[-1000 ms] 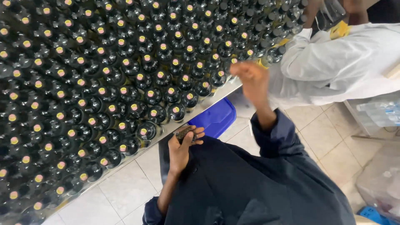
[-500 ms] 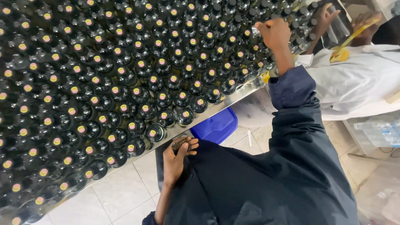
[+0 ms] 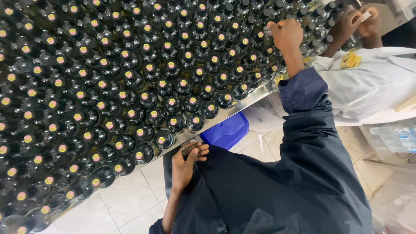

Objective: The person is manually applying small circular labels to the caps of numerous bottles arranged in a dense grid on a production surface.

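Rows of dark glass bottles (image 3: 130,86) with yellow and pink tops fill a metal table. My right hand (image 3: 287,35) reaches out over the far rows, fingers curled and pinched down at a bottle top (image 3: 269,25); what it pinches is hidden. My left hand (image 3: 185,164) rests against my dark blue coat below the table edge, closed around a small dark object (image 3: 190,150). Bottles toward the far right (image 3: 318,17) wear dark caps.
A co-worker in a white coat (image 3: 372,86) stands at the right, both hands (image 3: 357,21) at the bottles' far corner. A blue bin (image 3: 227,130) sits under the table's edge (image 3: 242,104). Pale floor tiles (image 3: 125,199) lie below. Clear plastic bottles (image 3: 396,136) lie at the right.
My right arm has stretched farther out across the bottles, from the table's near edge to the far rows. My left hand has stayed at my waist with the dark object.
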